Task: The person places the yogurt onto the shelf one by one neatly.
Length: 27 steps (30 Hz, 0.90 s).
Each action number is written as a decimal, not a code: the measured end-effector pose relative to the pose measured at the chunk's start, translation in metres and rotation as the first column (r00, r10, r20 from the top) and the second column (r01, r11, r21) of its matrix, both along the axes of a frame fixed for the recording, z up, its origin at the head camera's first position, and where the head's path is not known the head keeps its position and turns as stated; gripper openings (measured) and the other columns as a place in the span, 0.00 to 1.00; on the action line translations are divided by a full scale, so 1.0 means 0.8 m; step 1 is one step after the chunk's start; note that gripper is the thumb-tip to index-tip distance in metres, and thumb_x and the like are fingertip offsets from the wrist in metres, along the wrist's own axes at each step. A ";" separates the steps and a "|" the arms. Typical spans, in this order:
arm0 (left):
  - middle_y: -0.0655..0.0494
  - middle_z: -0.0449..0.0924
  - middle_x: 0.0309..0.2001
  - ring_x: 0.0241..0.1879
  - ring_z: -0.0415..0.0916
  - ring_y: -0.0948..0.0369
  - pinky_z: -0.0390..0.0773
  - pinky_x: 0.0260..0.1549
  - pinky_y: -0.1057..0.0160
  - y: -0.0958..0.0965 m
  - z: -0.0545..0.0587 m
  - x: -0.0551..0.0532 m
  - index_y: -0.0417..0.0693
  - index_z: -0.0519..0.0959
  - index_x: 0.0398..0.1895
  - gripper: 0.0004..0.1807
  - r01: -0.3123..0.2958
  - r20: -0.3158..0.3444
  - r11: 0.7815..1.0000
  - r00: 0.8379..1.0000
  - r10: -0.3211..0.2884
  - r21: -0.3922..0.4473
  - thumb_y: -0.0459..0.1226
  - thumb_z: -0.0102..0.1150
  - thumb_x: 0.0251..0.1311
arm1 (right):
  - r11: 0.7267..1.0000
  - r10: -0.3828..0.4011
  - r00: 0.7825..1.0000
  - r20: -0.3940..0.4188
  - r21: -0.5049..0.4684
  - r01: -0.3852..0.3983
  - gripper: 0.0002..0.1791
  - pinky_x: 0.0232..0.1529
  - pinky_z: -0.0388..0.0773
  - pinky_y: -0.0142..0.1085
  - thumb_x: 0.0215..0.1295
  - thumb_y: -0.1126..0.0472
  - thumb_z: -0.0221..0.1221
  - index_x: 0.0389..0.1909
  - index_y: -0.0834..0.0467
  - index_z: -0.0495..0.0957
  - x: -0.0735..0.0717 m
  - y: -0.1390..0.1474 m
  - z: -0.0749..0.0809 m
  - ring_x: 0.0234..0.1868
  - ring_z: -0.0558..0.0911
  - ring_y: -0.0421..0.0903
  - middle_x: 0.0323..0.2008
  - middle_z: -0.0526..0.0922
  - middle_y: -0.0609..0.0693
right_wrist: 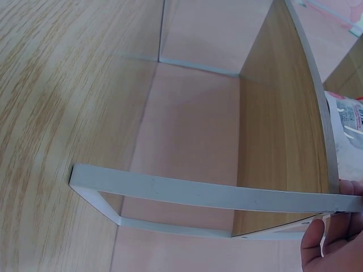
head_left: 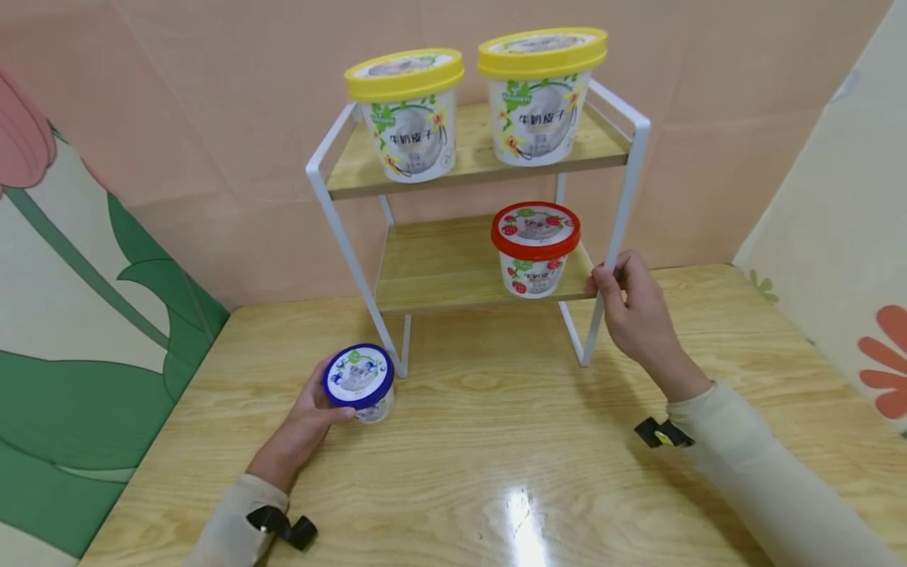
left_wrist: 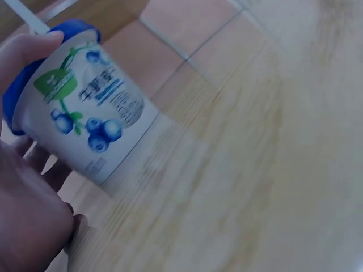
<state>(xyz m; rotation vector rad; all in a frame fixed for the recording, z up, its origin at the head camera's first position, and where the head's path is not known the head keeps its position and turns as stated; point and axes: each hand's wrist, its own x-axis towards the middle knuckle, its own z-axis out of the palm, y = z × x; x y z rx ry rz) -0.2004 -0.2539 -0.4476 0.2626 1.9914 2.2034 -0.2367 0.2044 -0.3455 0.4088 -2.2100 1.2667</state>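
Observation:
My left hand point(head_left: 312, 405) grips a small tub with a blue lid point(head_left: 358, 378), its thumb across the lid's edge. In the left wrist view, blueberries are printed on the side of this tub point(left_wrist: 85, 107). At the right, my right hand point(head_left: 634, 311) pinches the white front leg of a two-tier shelf point(head_left: 468, 303) at the height of the lower board. On that board stands a red-lidded tub point(head_left: 535, 248) with strawberries printed on it, just left of the right hand. The right wrist view shows fingers point(right_wrist: 313, 243) curled at the frame point(right_wrist: 198, 192).
Two larger yellow-lidded tubs point(head_left: 411, 118) stand on the shelf's upper board point(head_left: 471, 142). The shelf rests on a wood-grain table point(head_left: 460, 441) against a plain pinkish backdrop point(head_left: 234, 157). Flower-patterned panels point(head_left: 85, 315) rise at both sides.

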 end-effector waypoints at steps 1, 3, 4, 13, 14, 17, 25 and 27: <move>0.67 0.65 0.65 0.64 0.65 0.75 0.66 0.62 0.78 -0.001 -0.001 0.000 0.50 0.52 0.76 0.53 0.014 0.001 1.000 1.000 -0.014 -0.016 0.23 0.69 0.48 | 1.000 0.003 1.000 0.000 -0.002 -0.003 0.12 0.39 0.72 0.17 0.77 0.60 0.49 0.42 0.69 0.68 0.000 0.000 -0.001 0.35 0.77 0.31 0.33 0.76 0.40; 0.66 0.64 0.67 0.65 0.64 0.74 0.64 0.62 0.78 -0.004 -0.002 -0.001 0.51 0.51 0.76 0.53 0.044 -0.002 0.998 0.999 -0.044 -0.042 0.25 0.70 0.49 | 1.000 0.005 1.000 0.001 -0.003 -0.005 0.13 0.39 0.73 0.17 0.77 0.60 0.49 0.42 0.69 0.68 -0.001 -0.001 -0.001 0.35 0.77 0.31 0.33 0.76 0.40; 0.65 0.63 0.68 0.66 0.63 0.74 0.64 0.63 0.78 -0.005 -0.003 -0.001 0.52 0.51 0.76 0.53 0.055 -0.004 0.997 0.998 -0.055 -0.056 0.26 0.70 0.49 | 1.000 0.006 1.000 0.001 -0.004 -0.006 0.13 0.39 0.73 0.17 0.77 0.60 0.49 0.42 0.69 0.68 -0.001 -0.001 -0.001 0.35 0.77 0.31 0.33 0.76 0.40; 0.63 0.62 0.69 0.67 0.61 0.73 0.61 0.63 0.78 -0.002 0.001 -0.001 0.54 0.52 0.76 0.53 0.075 0.017 0.994 0.997 -0.074 -0.075 0.27 0.71 0.49 | 1.000 0.000 1.000 0.003 -0.001 0.000 0.13 0.39 0.73 0.17 0.77 0.60 0.49 0.42 0.69 0.68 -0.002 0.000 -0.002 0.35 0.77 0.30 0.33 0.77 0.39; 0.63 0.62 0.69 0.67 0.61 0.72 0.61 0.63 0.78 -0.001 0.001 0.000 0.52 0.52 0.76 0.53 0.080 0.007 0.994 0.997 -0.079 -0.075 0.27 0.71 0.49 | 1.000 0.000 1.000 0.004 -0.001 0.000 0.13 0.39 0.73 0.17 0.77 0.60 0.49 0.43 0.69 0.68 -0.002 0.000 -0.002 0.35 0.78 0.30 0.33 0.77 0.39; 0.62 0.63 0.68 0.67 0.62 0.72 0.60 0.64 0.76 0.003 0.001 0.000 0.50 0.52 0.76 0.53 0.102 -0.018 0.992 0.994 -0.104 -0.072 0.27 0.72 0.48 | 1.000 0.000 1.000 0.008 0.000 0.000 0.13 0.39 0.73 0.17 0.77 0.60 0.48 0.44 0.69 0.68 -0.002 0.000 -0.002 0.36 0.78 0.29 0.33 0.77 0.39; 0.60 0.60 0.71 0.69 0.58 0.69 0.39 0.75 0.43 0.015 -0.001 0.001 0.54 0.51 0.76 0.55 0.116 -0.034 0.989 0.992 -0.119 -0.092 0.28 0.73 0.46 | 1.000 -0.004 1.000 0.003 -0.002 0.004 0.13 0.39 0.72 0.16 0.77 0.60 0.49 0.43 0.70 0.68 -0.001 -0.001 0.000 0.36 0.77 0.29 0.33 0.76 0.38; 0.58 0.60 0.71 0.70 0.57 0.67 0.35 0.75 0.40 0.017 0.000 0.001 0.53 0.50 0.76 0.56 0.112 -0.036 0.990 0.993 -0.116 -0.087 0.28 0.74 0.45 | 1.000 -0.004 1.000 0.002 -0.001 0.004 0.13 0.39 0.72 0.16 0.77 0.60 0.49 0.43 0.70 0.68 -0.001 -0.001 0.000 0.36 0.77 0.29 0.33 0.76 0.37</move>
